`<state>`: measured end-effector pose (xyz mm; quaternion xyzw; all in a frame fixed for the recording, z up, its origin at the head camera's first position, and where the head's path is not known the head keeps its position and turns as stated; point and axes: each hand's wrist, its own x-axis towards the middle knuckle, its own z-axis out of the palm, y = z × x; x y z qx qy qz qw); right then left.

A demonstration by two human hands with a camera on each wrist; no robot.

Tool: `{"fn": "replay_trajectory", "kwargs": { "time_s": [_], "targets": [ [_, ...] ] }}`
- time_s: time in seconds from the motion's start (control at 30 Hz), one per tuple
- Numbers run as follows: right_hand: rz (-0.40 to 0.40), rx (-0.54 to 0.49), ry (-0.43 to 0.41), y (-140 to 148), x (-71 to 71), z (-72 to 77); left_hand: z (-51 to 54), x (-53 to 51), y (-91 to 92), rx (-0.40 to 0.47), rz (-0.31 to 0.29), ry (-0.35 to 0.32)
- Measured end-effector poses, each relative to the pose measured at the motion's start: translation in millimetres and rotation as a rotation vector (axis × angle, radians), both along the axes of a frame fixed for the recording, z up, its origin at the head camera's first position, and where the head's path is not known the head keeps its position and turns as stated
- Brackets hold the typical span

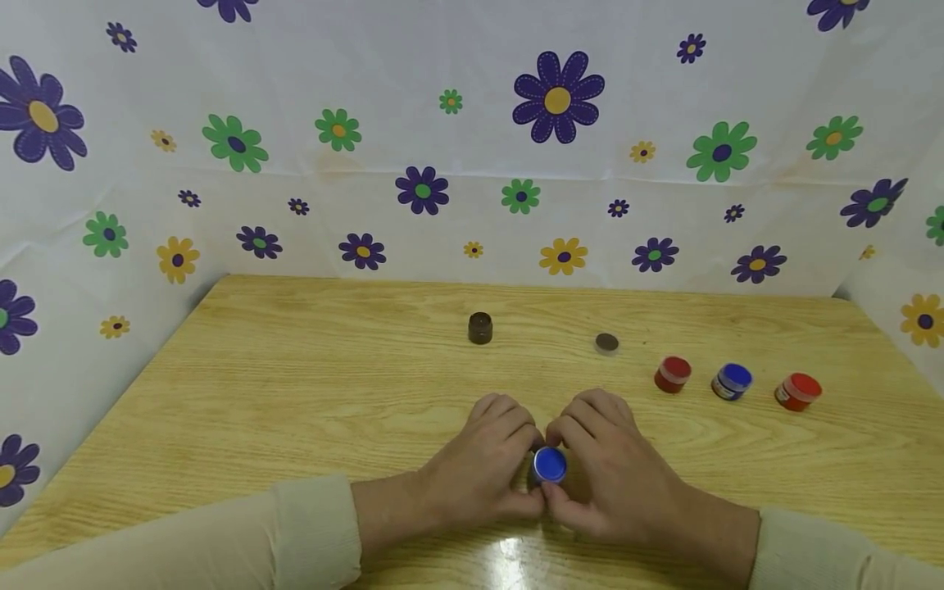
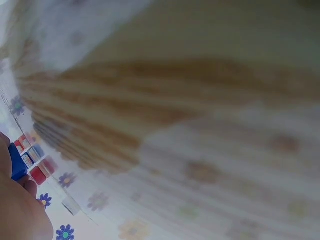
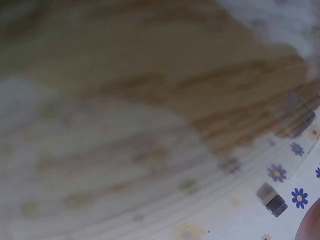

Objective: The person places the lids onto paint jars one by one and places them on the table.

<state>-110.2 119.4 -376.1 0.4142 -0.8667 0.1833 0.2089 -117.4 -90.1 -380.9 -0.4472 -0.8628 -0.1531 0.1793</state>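
Observation:
Near the front of the table, a small blue paint jar stands between both hands, its blue top facing up. The left hand grips it from the left, thumb at the near side and fingers curled at the far side. From the right, the right hand holds the same jar with thumb and curled fingers. At the edge of the left wrist view, the blue jar shows beside part of the left hand. Only a sliver of the right hand appears in the right wrist view.
A dark brown jar stands farther back, with a brown-topped lid lying to its right. To the right are a dark red jar, another blue jar and a bright red jar. Flowered cloth surrounds the wooden table.

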Motion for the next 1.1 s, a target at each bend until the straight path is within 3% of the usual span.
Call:
{"fn": "replay_trajectory", "kwargs": {
  "time_s": [0.6,0.83,1.03,1.1],
  "targets": [
    [-0.044,0.026,-0.015,0.1,1.1,-1.3,-0.5,0.1,0.9,-0.004,-0.027,-0.008],
    [-0.033,0.028,0.023,1.1,-0.1,-2.3,-0.3,1.7,2.1,-0.044,-0.034,0.04],
    [-0.026,0.006,-0.017,2.0,-0.6,-1.8,1.1,0.2,-0.3,-0.012,-0.009,-0.042],
    [-0.024,0.007,-0.028,2.0,-0.5,-1.2,1.5,-0.9,-0.7,-0.003,-0.009,-0.042]
  ]
}}
